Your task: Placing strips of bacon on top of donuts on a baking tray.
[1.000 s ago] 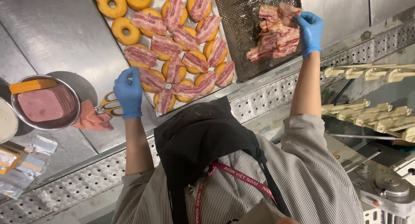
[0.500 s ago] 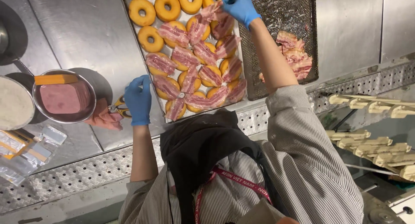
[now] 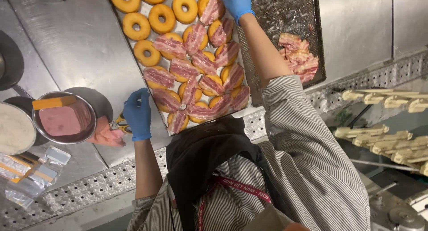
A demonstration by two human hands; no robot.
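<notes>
A metal tray [image 3: 141,13] holds rows of yellow ring-shaped buns [image 3: 162,18]; most of the near ones are topped with raw bacon strips [image 3: 196,61]. My right hand [image 3: 236,1], in a blue glove, reaches to the tray's far right and pinches the end of a bacon strip [image 3: 211,8] lying over a bun. My left hand [image 3: 138,115], also blue-gloved, rests on the steel counter at the tray's near left corner, fingers loose, holding nothing. Yellow-handled scissors [image 3: 118,123] lie just left of it.
A dark mesh tray [image 3: 285,12] to the right carries a small pile of bacon [image 3: 298,57]. At left are a steel bowl [image 3: 91,119] with pink meat and an orange slab, a white-filled bowl [image 3: 15,128], a pink cloth [image 3: 104,135] and plastic packets [image 3: 26,173]. Racks of pale dough pieces [image 3: 388,139] sit at lower right.
My right hand lifted a bacon strip from the mesh tray, carried it left over the bun tray and set it on a far bun. My left hand stayed by the scissors.
</notes>
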